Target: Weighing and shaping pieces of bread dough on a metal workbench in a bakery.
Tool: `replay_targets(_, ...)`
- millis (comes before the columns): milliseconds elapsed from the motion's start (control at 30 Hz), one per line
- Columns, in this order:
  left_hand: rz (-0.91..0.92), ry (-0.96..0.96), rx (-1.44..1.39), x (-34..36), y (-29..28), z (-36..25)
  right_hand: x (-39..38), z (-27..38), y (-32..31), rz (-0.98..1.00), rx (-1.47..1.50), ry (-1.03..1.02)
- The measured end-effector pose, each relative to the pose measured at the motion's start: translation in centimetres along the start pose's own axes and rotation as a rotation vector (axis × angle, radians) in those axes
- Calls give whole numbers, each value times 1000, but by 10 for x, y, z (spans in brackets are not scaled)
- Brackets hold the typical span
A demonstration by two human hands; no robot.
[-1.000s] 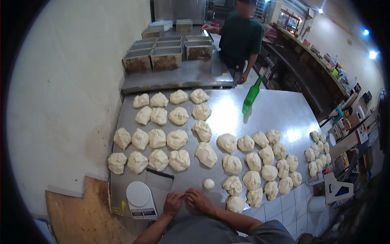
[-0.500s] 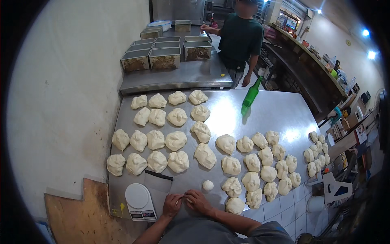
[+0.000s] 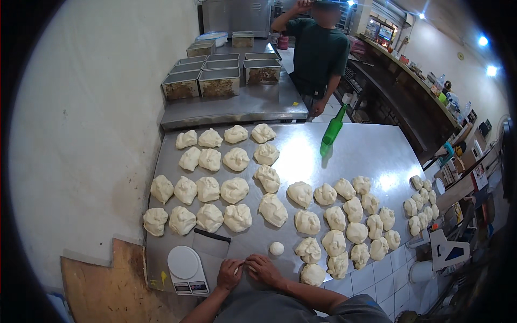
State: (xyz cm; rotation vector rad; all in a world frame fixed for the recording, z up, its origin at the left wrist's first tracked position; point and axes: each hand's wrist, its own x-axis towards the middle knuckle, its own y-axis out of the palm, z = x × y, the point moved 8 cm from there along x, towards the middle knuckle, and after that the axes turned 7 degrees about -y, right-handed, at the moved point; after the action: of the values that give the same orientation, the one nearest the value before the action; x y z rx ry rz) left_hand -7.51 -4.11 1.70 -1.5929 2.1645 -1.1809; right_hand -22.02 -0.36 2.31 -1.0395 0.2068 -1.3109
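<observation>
At the table's near edge my left hand (image 3: 230,274) and my right hand (image 3: 264,269) are side by side, fingers curled in. Pale bits of dough show under the fingers of both hands; most of it is hidden. Just right of and beyond my right hand sits a small smooth dough ball (image 3: 277,248). A dough scraper (image 3: 211,246) with a black handle lies beyond my left hand. To its left stands a white kitchen scale (image 3: 183,261) with a bare round plate. Rows of lumpy dough pieces (image 3: 237,217) spread across the steel table (image 3: 371,148).
A green bottle (image 3: 334,128) lies near the far edge. Metal loaf tins (image 3: 219,82) stand on a second steel table (image 3: 231,110) behind. A person (image 3: 320,54) in a dark shirt stands beside it. A wall (image 3: 97,124) borders the left; smaller dough pieces (image 3: 413,207) are at far right.
The person across the table has raised one hand to head height. My hands stay close together, with slight finger movement. The whole view has shifted slightly.
</observation>
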Motion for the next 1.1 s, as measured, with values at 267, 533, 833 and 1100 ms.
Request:
replay_targets(267,-6,8,17,0,1,-1,1,0,-1,2,9,-10)
replay_targets(533,0,11,15,3,-1,-5,-3,-5,3,-4,36,3)
replay_targets(833,-14,21,18,4,-3,-8,-1,-3,2,4,26,0)
replay_targets(1100,-15,3,0,3,-1,-4,-2,-4,3,-1,42,1)
